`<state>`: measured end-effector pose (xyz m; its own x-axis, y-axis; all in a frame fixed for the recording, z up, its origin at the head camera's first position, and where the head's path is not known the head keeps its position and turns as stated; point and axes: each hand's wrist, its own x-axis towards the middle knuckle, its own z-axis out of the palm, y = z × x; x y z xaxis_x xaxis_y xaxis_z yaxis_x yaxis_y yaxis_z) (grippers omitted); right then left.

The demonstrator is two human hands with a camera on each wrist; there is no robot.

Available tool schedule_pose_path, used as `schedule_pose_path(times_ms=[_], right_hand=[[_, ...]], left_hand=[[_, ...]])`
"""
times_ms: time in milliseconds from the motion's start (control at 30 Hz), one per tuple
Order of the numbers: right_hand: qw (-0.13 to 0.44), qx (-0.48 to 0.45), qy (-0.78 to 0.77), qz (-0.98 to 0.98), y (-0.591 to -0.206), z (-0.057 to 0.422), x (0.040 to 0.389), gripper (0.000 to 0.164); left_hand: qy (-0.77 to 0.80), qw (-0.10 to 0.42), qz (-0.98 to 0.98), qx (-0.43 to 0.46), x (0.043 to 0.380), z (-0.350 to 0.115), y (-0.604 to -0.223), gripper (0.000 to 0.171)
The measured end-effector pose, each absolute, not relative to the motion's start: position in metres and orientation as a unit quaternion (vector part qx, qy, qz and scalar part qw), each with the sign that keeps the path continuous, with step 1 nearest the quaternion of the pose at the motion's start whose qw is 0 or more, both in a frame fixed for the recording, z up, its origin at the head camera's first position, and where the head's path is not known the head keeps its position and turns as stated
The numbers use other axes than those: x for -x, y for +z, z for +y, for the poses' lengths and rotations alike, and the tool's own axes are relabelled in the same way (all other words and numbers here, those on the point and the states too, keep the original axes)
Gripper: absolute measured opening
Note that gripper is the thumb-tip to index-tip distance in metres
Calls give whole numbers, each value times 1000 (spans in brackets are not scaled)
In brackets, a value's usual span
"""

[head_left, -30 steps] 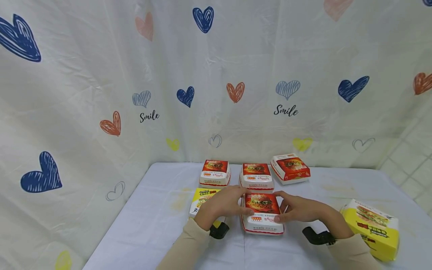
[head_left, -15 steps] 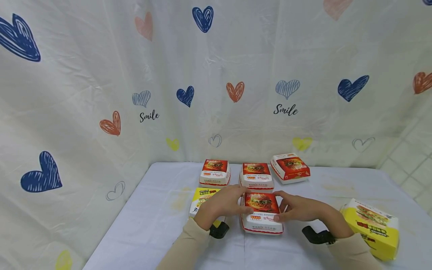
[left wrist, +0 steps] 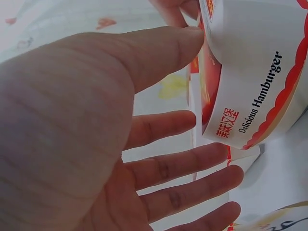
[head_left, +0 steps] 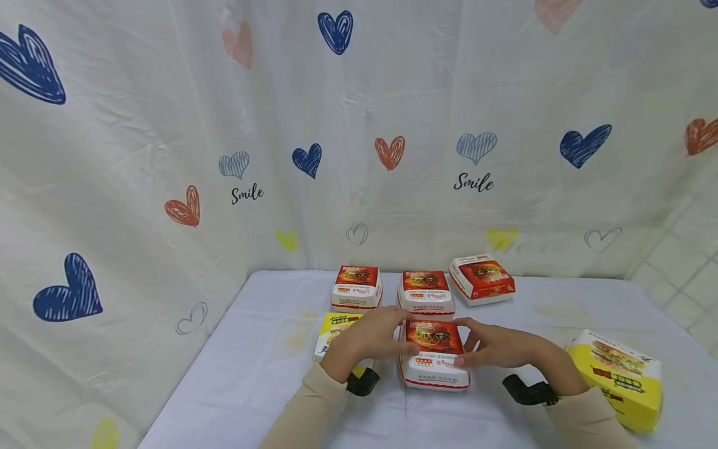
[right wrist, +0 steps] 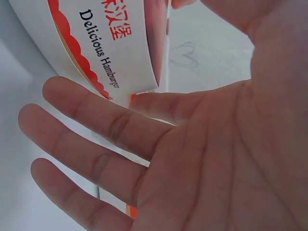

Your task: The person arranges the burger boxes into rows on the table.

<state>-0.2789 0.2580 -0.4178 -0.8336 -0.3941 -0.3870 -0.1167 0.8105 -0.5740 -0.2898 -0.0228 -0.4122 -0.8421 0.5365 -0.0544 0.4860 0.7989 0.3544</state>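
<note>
A red-and-white hamburger box (head_left: 434,355), a burger pictured on its lid, sits on the table between both hands. At its left side, my left hand (head_left: 374,340) has thumb and index finger at the lid's edge. In the left wrist view the left fingers (left wrist: 185,190) spread out straight beside the printed side wall, with the thumb tip at the lid edge. My right hand (head_left: 499,346) mirrors this on the right side, its thumb on the front corner. Straight right fingers (right wrist: 96,159) show in the right wrist view, spread by the box's wall.
Three more red-and-white boxes stand behind: left (head_left: 358,288), middle (head_left: 426,293) and a turned one at right (head_left: 482,279). A yellow-and-white box (head_left: 331,330) is partly hidden behind the left hand. Beside the right forearm stands a larger yellow box (head_left: 622,380). A heart-printed curtain (head_left: 415,212) hangs behind the table.
</note>
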Motion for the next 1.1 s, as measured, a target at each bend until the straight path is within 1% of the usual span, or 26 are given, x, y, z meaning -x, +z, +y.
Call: schedule_pose_path(times_ms=[167,267,333,500,567,633,733,867,967,1100], right_hand=[[240,138,-273,921,-411,266,281,91],[230,143,-277,922,-407,271,282,86],[219,147,-281,923,-403,275,283,83],[180,156,-296,925,-393,286,281,76],[165,155,-301,927,-389,292,280,75],[150,146,-304,929,-385,299,278,73],[118,136,-299,937,-379,311,275,68],[51,137,-291,945,-374,321,275,58],[4,136,-297,945,-373,321,276,57],[-56,121,-315,940,-373,317,276,57]], left_hand=[[167,55,949,-263,288,-22,-406,64],[174,21,947,-268,287,-22,-400,56],[186,-18,942,-278,286,-21,-396,49],[249,-141,906,-313,280,-20,-382,30],[279,-176,888,-320,276,-19,-377,25],[302,-198,875,-322,275,-16,-373,21],[331,-209,866,-311,278,-7,-365,18],[370,-203,866,-268,290,11,-351,17],[401,-180,866,-239,301,27,-343,16],[435,-134,862,-221,318,51,-341,15]])
